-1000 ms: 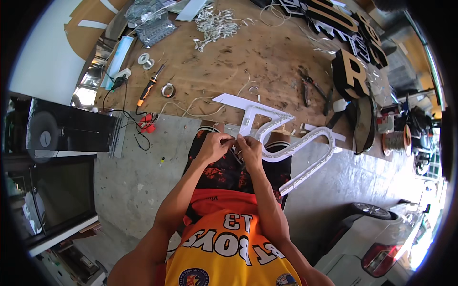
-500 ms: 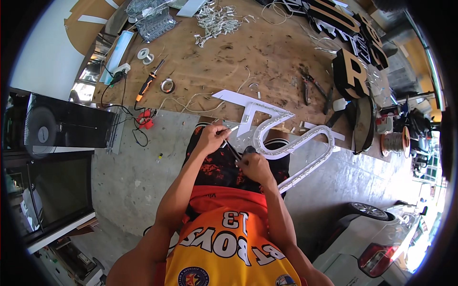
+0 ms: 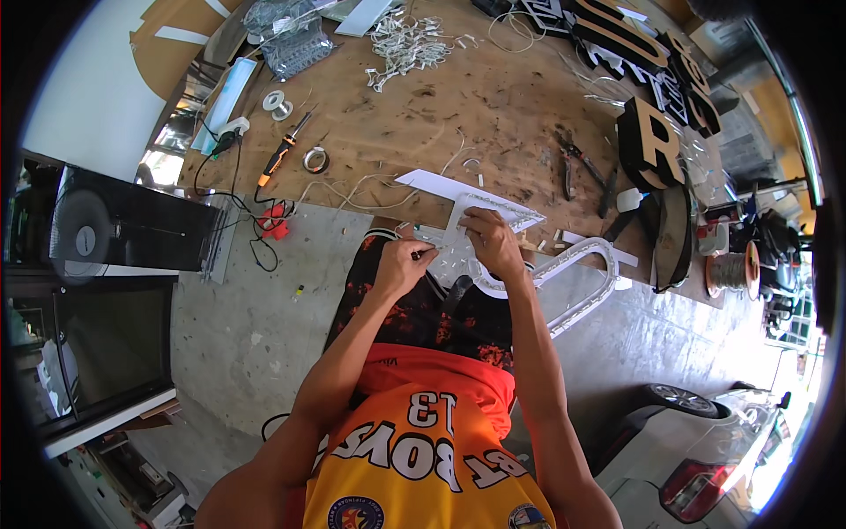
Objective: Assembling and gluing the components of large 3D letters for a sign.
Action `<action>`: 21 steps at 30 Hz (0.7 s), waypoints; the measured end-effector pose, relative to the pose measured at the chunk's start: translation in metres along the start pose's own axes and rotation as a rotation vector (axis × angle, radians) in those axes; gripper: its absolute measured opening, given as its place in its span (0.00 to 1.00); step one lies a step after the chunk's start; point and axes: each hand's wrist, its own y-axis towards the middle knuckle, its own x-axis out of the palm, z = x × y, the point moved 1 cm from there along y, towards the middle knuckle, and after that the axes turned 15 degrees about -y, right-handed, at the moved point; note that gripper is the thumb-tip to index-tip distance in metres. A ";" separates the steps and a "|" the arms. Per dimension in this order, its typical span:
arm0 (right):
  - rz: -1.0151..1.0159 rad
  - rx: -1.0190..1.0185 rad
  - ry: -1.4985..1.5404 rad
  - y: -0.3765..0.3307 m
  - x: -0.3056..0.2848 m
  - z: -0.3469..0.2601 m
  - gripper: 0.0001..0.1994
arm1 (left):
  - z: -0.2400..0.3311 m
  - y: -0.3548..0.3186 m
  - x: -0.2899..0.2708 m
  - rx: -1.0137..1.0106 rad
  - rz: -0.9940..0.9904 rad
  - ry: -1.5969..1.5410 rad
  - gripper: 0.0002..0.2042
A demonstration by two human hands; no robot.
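Note:
Over my lap and the table edge rests a white curving sign shape point(image 3: 584, 254), its channel lined with small pale pieces. A flat white angular piece point(image 3: 429, 183) adjoins it on the table. My right hand point(image 3: 493, 242) reaches over the inner part of the shape, fingers bent down onto it; what they grip, if anything, is hidden. My left hand point(image 3: 405, 264) is closed in a pinch near the shape's left side, and what lies between its fingertips is too small to make out. A dark strip-like thing point(image 3: 456, 294) lies between my thighs, below the right hand.
On the wooden table point(image 3: 388, 123) lie a soldering iron point(image 3: 280, 160), solder spool point(image 3: 277, 105), tape roll point(image 3: 315, 160), pliers point(image 3: 568, 167) and a heap of white wired modules point(image 3: 407, 48). Black-sided letters point(image 3: 650, 141) stand at the right. A fan point(image 3: 81, 238) is left; a car point(image 3: 696, 450) is behind right.
My right hand has moved up and forward from the dark thing in my lap onto the white shape. My left hand has shifted slightly down and right. The curved shape has turned a little.

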 end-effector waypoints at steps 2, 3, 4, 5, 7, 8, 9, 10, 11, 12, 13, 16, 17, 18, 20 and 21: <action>0.028 -0.008 0.008 -0.004 -0.001 -0.002 0.11 | -0.003 0.001 0.008 0.068 0.047 0.014 0.06; 0.042 -0.010 0.012 -0.005 0.000 -0.002 0.12 | -0.005 0.000 0.011 0.103 0.069 0.021 0.06; 0.039 -0.010 0.016 -0.006 0.001 -0.003 0.12 | -0.006 -0.002 0.014 0.098 0.069 0.024 0.06; 0.043 -0.010 0.011 -0.006 0.002 -0.004 0.12 | -0.008 -0.005 0.018 0.099 0.097 0.041 0.06; 0.060 -0.001 -0.004 -0.007 0.003 -0.003 0.13 | -0.007 -0.005 0.023 0.110 0.142 0.075 0.05; 0.061 0.003 -0.003 -0.008 0.003 -0.003 0.13 | -0.007 -0.005 0.025 0.110 0.138 0.077 0.05; 0.060 0.008 -0.003 -0.008 0.003 -0.002 0.13 | -0.008 -0.003 0.027 0.121 0.140 0.100 0.05; 0.058 0.013 -0.003 -0.009 0.004 -0.003 0.14 | -0.008 -0.002 0.028 0.133 0.143 0.123 0.05; 0.055 0.017 -0.003 -0.010 0.004 -0.002 0.14 | -0.008 -0.002 0.029 0.144 0.148 0.145 0.05; 0.054 0.017 -0.003 -0.010 0.004 -0.002 0.14 | -0.009 -0.003 0.029 0.143 0.148 0.145 0.05; 0.056 0.018 -0.002 -0.010 0.004 -0.002 0.14 | -0.009 -0.004 0.029 0.143 0.146 0.160 0.05; 0.058 0.017 0.000 -0.011 0.005 -0.002 0.14 | -0.009 -0.007 0.029 0.143 0.146 0.190 0.05; 0.060 0.020 -0.001 -0.011 0.005 -0.003 0.14 | -0.009 -0.008 0.029 0.152 0.147 0.184 0.05; 0.061 0.022 -0.002 -0.011 0.005 -0.003 0.14 | -0.008 -0.008 0.030 0.161 0.148 0.177 0.05; 0.062 0.024 -0.003 -0.012 0.006 -0.003 0.15 | -0.008 -0.009 0.030 0.169 0.150 0.170 0.05; 0.072 0.022 -0.007 -0.012 0.007 -0.003 0.14 | -0.008 -0.009 0.030 0.170 0.152 0.179 0.05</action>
